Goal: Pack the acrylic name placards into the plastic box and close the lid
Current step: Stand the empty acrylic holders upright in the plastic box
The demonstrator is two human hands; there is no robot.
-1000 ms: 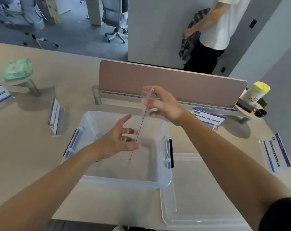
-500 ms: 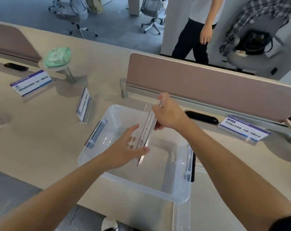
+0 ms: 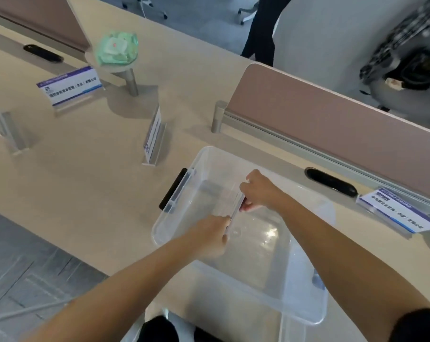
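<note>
From the head camera, we hold one acrylic placard (image 3: 235, 210) edge-up inside the open clear plastic box (image 3: 174, 213), low over its floor. Our left hand (image 3: 209, 236) is closed around the placard's near end, and our right hand (image 3: 259, 191) is closed around its far end, fingers curled under. We cannot tell whether the placard touches the box floor.

The box sits at the near edge of the worktop (image 3: 85, 183), its black latch (image 3: 172, 189) on the left wall. Just beyond the box's far-left corner a second placard (image 3: 153, 135) stands upright, seen edge-on. A third placard (image 3: 69, 85) stands further toward the worktop's far-left, beside a small round stand (image 3: 125, 70) carrying a green packet (image 3: 116, 48). A fourth placard (image 3: 397, 213) stands near the right edge, below a pink divider panel (image 3: 332, 112).
</note>
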